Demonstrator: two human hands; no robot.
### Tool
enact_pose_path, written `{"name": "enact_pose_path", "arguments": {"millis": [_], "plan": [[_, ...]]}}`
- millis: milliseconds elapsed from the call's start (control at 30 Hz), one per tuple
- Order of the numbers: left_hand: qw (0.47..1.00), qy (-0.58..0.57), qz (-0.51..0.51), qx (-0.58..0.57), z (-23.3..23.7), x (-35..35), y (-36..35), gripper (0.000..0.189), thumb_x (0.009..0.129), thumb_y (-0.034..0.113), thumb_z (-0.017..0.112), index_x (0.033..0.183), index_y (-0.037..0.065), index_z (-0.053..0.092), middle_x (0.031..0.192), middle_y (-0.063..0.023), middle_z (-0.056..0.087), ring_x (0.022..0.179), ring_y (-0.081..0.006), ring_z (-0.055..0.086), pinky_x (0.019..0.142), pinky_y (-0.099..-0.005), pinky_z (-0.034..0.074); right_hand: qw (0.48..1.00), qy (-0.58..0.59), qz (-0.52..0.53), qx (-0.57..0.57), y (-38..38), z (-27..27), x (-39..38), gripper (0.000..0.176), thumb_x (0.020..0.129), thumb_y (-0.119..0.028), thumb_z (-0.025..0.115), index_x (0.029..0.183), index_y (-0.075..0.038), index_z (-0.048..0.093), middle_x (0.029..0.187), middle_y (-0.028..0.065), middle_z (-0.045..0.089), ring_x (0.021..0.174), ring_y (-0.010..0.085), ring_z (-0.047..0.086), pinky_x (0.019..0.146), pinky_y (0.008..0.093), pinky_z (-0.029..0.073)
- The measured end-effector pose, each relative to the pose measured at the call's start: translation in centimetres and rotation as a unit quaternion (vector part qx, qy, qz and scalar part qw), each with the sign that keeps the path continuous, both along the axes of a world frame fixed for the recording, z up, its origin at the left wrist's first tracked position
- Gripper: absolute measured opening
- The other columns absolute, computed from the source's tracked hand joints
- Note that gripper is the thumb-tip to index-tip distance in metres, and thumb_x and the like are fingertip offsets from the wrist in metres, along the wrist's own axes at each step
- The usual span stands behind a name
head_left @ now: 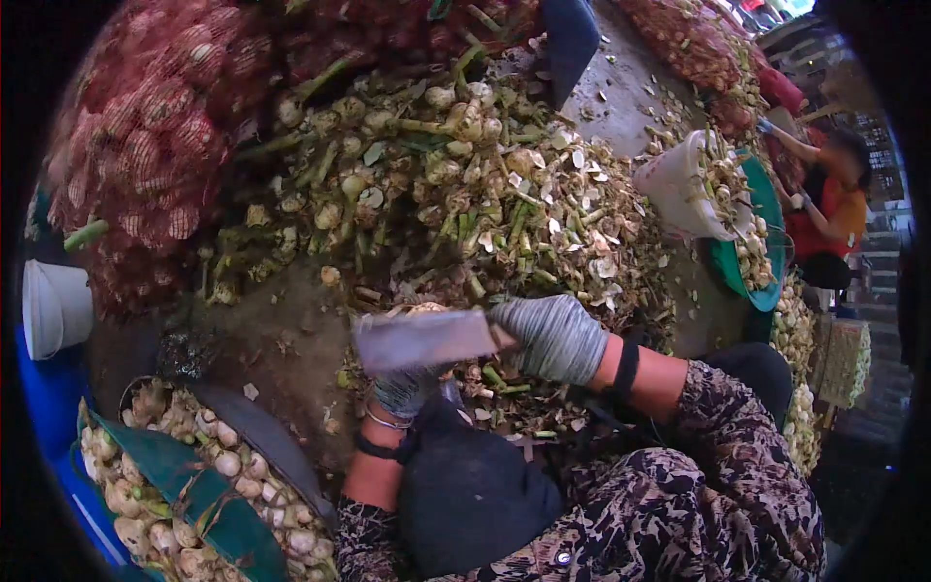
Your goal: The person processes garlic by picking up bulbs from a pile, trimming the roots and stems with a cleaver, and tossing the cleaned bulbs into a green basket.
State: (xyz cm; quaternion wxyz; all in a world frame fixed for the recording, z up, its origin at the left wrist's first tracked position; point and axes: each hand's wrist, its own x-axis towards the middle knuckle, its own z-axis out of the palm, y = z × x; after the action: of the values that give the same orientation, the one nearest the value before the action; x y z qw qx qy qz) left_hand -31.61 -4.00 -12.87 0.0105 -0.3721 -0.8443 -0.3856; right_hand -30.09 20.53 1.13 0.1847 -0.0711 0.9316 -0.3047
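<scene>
A striped grey glove covers my right hand (553, 339), whose fingers are wrapped round the handle of a broad-bladed knife (422, 339). The blade points left and lies across the view above my left hand (405, 391). That hand is also gloved and is partly hidden behind the blade, so its fingers do not show. A pale bulb (425, 308) peeks out just past the blade's upper edge; whether my left hand holds it is hidden. Cut stalks (499, 380) lie below and between my hands.
Ahead lies a heap of garlic bulbs and trimmings (446, 175). Red mesh sacks (155, 126) stand at upper left, above a white bucket (58, 308). Bulbs fill a green-lined container (208, 485) at lower left. At right are a tipped white bucket (669, 184), a green basin (727, 262) and a seated person (834, 204).
</scene>
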Motion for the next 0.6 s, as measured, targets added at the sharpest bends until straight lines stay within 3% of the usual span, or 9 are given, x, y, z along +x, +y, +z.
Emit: {"name": "enact_pose_path", "arguments": {"millis": [67, 133, 200, 333, 400, 433, 533, 567, 600], "plan": [[0.976, -0.204, -0.017, 0.077, -2.0, 1.2, -0.3, 0.037, 0.1, 0.028, 0.052, 0.134, 0.013, 0.057, 0.132, -0.007, 0.059, 0.123, -0.028, 0.054, 0.107, -0.0396, 0.041, 0.994, 0.003, 0.103, 0.039, -0.1, 1.3, 0.0, 0.035, 0.078, -0.024, 0.073, 0.107, -0.009, 0.062, 0.086, 0.0141, 0.065, 0.081, 0.0353, 0.066, 0.069, 0.0414, 0.053], [0.961, -0.275, -0.023, 0.029, -2.2, 0.8, -1.1, 0.048, 0.101, 0.033, 0.049, 0.142, 0.008, 0.042, 0.141, -0.0107, 0.05, 0.123, -0.0239, 0.053, 0.108, -0.0403, 0.041, 0.991, -0.009, 0.124, 0.056, -0.2, 1.2, -0.1, 0.029, 0.08, -0.025, 0.07, 0.103, -0.009, 0.062, 0.084, 0.0141, 0.065, 0.081, 0.0356, 0.066, 0.067, 0.0434, 0.052], [0.851, -0.447, -0.008, 0.275, -2.8, 1.2, -0.6, 0.052, 0.101, 0.034, 0.049, 0.145, 0.008, 0.039, 0.143, -0.0112, 0.048, 0.127, -0.0238, 0.05, 0.109, -0.0402, 0.04, 0.989, -0.027, 0.121, 0.075, -0.5, 0.5, 0.1, 0.025, 0.081, -0.026, 0.067, 0.099, -0.009, 0.062, 0.081, 0.0147, 0.064, 0.079, 0.0356, 0.065, 0.065, 0.0454, 0.052], [0.903, -0.386, -0.001, 0.188, -1.5, 1.5, -0.5, 0.053, 0.101, 0.033, 0.05, 0.146, 0.007, 0.038, 0.142, -0.0112, 0.049, 0.126, -0.0241, 0.051, 0.108, -0.0392, 0.041, 0.989, -0.05, 0.112, 0.084, -1.1, 0.5, 0.2, 0.024, 0.081, -0.028, 0.066, 0.095, -0.009, 0.062, 0.082, 0.0152, 0.064, 0.079, 0.0358, 0.065, 0.065, 0.0462, 0.051], [0.823, -0.476, 0.069, 0.302, -5.3, 3.7, -1.1, 0.041, 0.098, 0.027, 0.056, 0.134, 0.007, 0.054, 0.124, -0.0088, 0.062, 0.114, -0.0226, 0.059, 0.099, -0.0379, 0.047, 0.987, -0.017, 0.132, 0.088, -0.7, -0.7, 0.5, 0.017, 0.081, -0.02, 0.064, 0.094, -0.01, 0.062, 0.078, 0.0132, 0.066, 0.077, 0.0356, 0.068, 0.062, 0.0472, 0.052], [0.987, -0.154, 0.006, 0.037, -9.1, 4.7, -2.0, 0.037, 0.095, 0.028, 0.057, 0.128, 0.01, 0.059, 0.12, -0.0058, 0.064, 0.109, -0.0228, 0.061, 0.095, -0.0366, 0.049, 0.988, -0.016, 0.128, 0.088, -0.4, -1.3, 0.8, 0.017, 0.081, -0.02, 0.064, 0.094, -0.01, 0.062, 0.078, 0.0132, 0.066, 0.077, 0.0356, 0.068, 0.062, 0.0472, 0.052], [0.989, -0.147, -0.034, 0.006, -3.5, 3.1, -1.6, 0.042, 0.098, 0.033, 0.056, 0.132, 0.009, 0.056, 0.126, -0.0083, 0.061, 0.113, -0.022, 0.059, 0.099, -0.0388, 0.048, 0.986, 0.024, 0.115, 0.116, 1.2, -3.8, 0.3, 0.023, 0.081, -0.021, 0.065, 0.1, -0.009, 0.062, 0.082, 0.0138, 0.068, 0.081, 0.0358, 0.068, 0.064, 0.048, 0.053], [0.955, -0.068, -0.071, -0.279, 6.1, -0.1, 0.6, 0.038, 0.094, 0.032, 0.059, 0.125, 0.011, 0.06, 0.108, -0.003, 0.065, 0.094, -0.0234, 0.063, 0.089, -0.0375, 0.051, 0.992, 0.022, 0.069, 0.106, 1.9, -5.0, 0.6, 0.025, 0.082, -0.021, 0.064, 0.104, -0.01, 0.062, 0.084, 0.0145, 0.069, 0.082, 0.0364, 0.068, 0.066, 0.0481, 0.053], [0.975, -0.201, 0.091, -0.007, 8.4, 0.5, 2.0, 0.041, 0.094, 0.035, 0.06, 0.126, 0.01, 0.058, 0.105, -0.0029, 0.063, 0.088, -0.0218, 0.061, 0.085, -0.0371, 0.051, 0.995, 0.021, 0.021, 0.095, 3.3, -6.3, 0.7, 0.027, 0.084, -0.021, 0.063, 0.108, -0.011, 0.062, 0.086, 0.0152, 0.069, 0.083, 0.037, 0.068, 0.067, 0.0483, 0.053]]}}
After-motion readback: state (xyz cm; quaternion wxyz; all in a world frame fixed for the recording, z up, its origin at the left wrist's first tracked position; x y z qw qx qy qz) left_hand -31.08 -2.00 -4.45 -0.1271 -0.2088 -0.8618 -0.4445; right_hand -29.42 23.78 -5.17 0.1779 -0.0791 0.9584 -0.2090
